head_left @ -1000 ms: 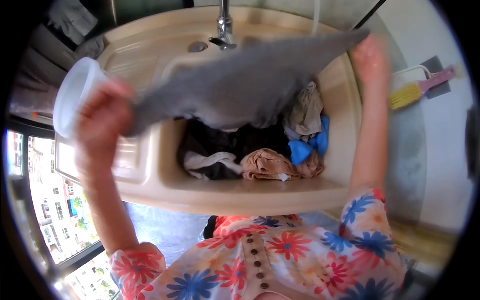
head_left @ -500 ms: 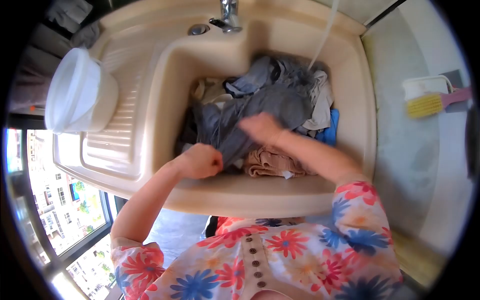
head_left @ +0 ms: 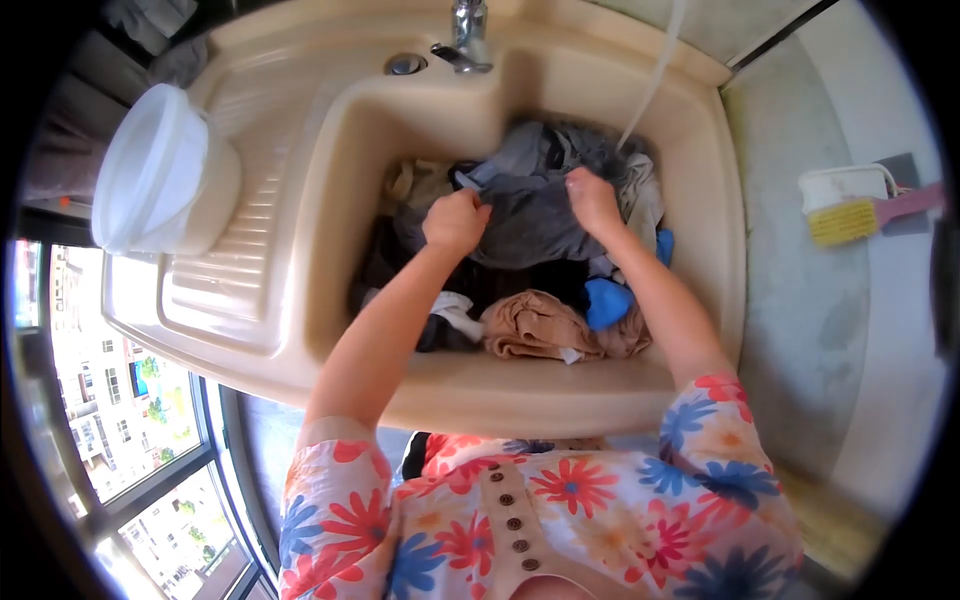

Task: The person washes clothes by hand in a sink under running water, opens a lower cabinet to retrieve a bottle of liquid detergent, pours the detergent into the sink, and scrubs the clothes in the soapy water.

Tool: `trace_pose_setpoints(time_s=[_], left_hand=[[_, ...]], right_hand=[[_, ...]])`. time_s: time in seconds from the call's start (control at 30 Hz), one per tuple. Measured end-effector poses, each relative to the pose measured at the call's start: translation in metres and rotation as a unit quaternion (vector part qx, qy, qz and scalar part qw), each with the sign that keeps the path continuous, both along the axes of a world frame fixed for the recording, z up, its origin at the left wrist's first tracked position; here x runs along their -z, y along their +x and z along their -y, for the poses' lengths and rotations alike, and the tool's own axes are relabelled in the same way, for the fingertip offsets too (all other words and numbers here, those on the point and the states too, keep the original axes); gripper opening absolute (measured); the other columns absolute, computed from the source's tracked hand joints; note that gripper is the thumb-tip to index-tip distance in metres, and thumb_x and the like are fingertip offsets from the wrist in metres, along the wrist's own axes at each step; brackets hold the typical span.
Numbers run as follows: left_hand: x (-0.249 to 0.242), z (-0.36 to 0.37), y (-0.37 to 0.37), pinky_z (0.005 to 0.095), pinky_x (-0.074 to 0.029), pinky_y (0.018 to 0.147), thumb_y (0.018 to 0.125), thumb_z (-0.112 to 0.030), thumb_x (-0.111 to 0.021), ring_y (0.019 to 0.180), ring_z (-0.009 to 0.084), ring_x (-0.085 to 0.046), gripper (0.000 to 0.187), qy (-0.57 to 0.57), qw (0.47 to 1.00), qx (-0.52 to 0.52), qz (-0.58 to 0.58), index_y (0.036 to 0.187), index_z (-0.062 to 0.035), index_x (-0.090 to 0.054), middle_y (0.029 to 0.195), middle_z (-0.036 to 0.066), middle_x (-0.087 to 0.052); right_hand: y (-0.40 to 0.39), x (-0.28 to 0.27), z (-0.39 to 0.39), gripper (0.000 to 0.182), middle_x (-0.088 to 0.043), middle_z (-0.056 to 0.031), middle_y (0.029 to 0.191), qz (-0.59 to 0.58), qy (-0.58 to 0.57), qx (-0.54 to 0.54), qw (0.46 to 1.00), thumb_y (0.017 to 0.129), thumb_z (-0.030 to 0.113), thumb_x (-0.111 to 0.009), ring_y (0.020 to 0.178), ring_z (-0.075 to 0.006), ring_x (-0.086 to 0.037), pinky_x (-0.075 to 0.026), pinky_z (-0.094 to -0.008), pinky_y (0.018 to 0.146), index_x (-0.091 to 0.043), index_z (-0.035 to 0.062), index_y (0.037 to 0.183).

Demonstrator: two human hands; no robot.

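A dark grey garment (head_left: 530,222) stretches between my two hands above the pile in the beige sink (head_left: 345,180). My left hand (head_left: 457,221) is closed on its left side. Around its upper right part, my right hand (head_left: 594,202) is closed too. Beneath and in front of it lie a folded brown cloth (head_left: 535,325), a blue cloth (head_left: 607,302) and a white cloth (head_left: 457,316). Pale grey-beige fabric (head_left: 640,195) rests against the right side. What lies under the grey garment is hidden.
A white plastic bucket (head_left: 165,175) stands on the ribbed drainboard (head_left: 225,275) at left. The chrome faucet (head_left: 468,35) rises behind the sink, beside a thin white hose (head_left: 655,75). A yellow-bristled brush (head_left: 845,222) hangs at the right wall. A window (head_left: 125,385) is at lower left.
Both hands have moved up toward the back of the sink, carrying the grey garment's near edge with them. More of the brown, blue and white cloths now shows in front.
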State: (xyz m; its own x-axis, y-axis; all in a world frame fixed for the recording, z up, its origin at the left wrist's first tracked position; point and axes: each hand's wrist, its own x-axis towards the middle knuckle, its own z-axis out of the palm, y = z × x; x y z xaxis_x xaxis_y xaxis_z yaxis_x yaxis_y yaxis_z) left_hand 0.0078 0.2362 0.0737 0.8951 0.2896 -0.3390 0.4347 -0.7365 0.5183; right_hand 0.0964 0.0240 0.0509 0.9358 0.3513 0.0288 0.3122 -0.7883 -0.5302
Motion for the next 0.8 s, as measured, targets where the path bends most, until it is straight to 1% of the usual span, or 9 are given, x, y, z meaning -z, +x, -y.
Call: trace_pose_setpoints(time_s=[0.13,0.23,0.37,0.47,0.53,0.63,0.7,0.77,0.8], left_hand=[[0.002,0.008,0.006,0.0407,-0.047,0.076,0.073,-0.03,-0.06,0.088,0.031,-0.059,0.021,0.017,1.0,-0.016,0.018,0.088,-0.0161,-0.064,0.091,0.012,-0.063],[-0.001,0.01,0.011,0.0404,-0.048,0.075,0.073,-0.026,-0.059,0.085,0.0319,-0.059,0.017,0.035,0.999,-0.006,0.019,0.082,-0.0141,-0.066,0.087,0.014,-0.063],[-0.016,-0.001,0.046,0.0394,-0.047,0.074,0.07,-0.019,-0.055,0.083,0.0349,-0.059,0.019,-0.042,0.988,-0.01,0.149,0.076,-0.006,-0.067,0.083,0.021,-0.061],[-0.083,-0.018,0.069,0.032,-0.045,0.06,0.076,-0.019,-0.056,0.062,0.0168,-0.055,0.023,-0.408,0.884,-0.073,0.215,0.081,0.0029,-0.061,0.069,0.008,-0.06],[-0.147,-0.017,0.049,0.0253,-0.041,0.054,0.076,-0.017,-0.056,0.057,0.0121,-0.05,0.016,-0.521,0.829,-0.069,0.193,0.076,-0.0016,-0.061,0.065,0.002,-0.055],[-0.123,-0.024,0.022,0.0261,-0.041,0.053,0.073,-0.017,-0.057,0.058,0.0094,-0.049,0.013,-0.382,0.919,0.058,0.079,0.073,-0.0038,-0.06,0.064,0.0,-0.054],[-0.087,-0.015,-0.012,0.0271,-0.042,0.058,0.072,-0.019,-0.058,0.061,0.0104,-0.05,0.015,-0.298,0.941,0.148,-0.062,0.072,-0.0041,-0.06,0.065,0.001,-0.055],[-0.055,-0.007,-0.04,0.0305,-0.044,0.064,0.07,-0.021,-0.06,0.067,0.0187,-0.055,0.021,-0.187,0.934,0.26,-0.16,0.078,-0.0013,-0.061,0.07,0.009,-0.059],[-0.045,-0.004,-0.046,0.0328,-0.045,0.068,0.07,-0.022,-0.061,0.071,0.0241,-0.058,0.025,-0.114,0.922,0.327,-0.173,0.081,0.0003,-0.062,0.074,0.014,-0.061]], right_hand=[[0.018,0.002,0.031,0.015,-0.061,-0.0172,0.074,0.043,0.122,0.013,0.991,0.084,0.015,-0.05,0.063,-0.0314,-0.059,-0.046,-0.0377,0.057,-0.058,0.0022,0.084],[0.029,-0.047,0.035,0.013,-0.053,-0.0052,0.06,-0.228,0.344,0.123,0.902,0.086,0.015,-0.05,0.046,-0.0142,-0.048,-0.036,-0.0269,0.04,-0.055,0.004,0.081],[0.046,-0.121,0.037,0.009,-0.043,0.0026,0.06,-0.153,0.519,0.109,0.834,0.088,0.013,-0.048,0.046,-0.0045,-0.035,-0.027,-0.0191,0.037,-0.052,0.0068,0.084],[0.062,-0.16,0.059,0.008,-0.043,0.0031,0.061,-0.053,0.566,0.06,0.82,0.088,0.013,-0.048,0.048,-0.0045,-0.036,-0.027,-0.0184,0.039,-0.052,0.008,0.082],[0.056,-0.163,0.071,0.007,-0.042,0.0032,0.062,-0.061,0.546,0.088,0.831,0.086,0.012,-0.049,0.049,-0.0045,-0.035,-0.028,-0.0187,0.04,-0.051,0.008,0.081],[0.051,-0.099,0.1,0.011,-0.037,0.0041,0.06,-0.01,0.436,0.003,0.9,0.084,0.01,-0.05,0.049,-0.0055,-0.034,-0.029,-0.0196,0.042,-0.049,0.0075,0.074],[0.041,-0.055,0.131,0.007,-0.05,0.0022,0.065,-0.347,0.227,-0.029,0.91,0.085,0.014,-0.051,0.057,-0.0054,-0.046,-0.038,-0.022,0.047,-0.055,0.0078,0.083],[0.028,-0.008,0.128,0.013,-0.062,-0.006,0.073,-0.295,-0.032,-0.085,0.951,0.084,0.015,-0.05,0.064,-0.0162,-0.058,-0.046,-0.0305,0.056,-0.06,0.0057,0.087],[0.032,0.0,0.118,0.015,-0.063,-0.0091,0.077,-0.168,-0.005,-0.052,0.984,0.084,0.015,-0.05,0.068,-0.0206,-0.059,-0.046,-0.0333,0.059,-0.06,0.0054,0.088]])
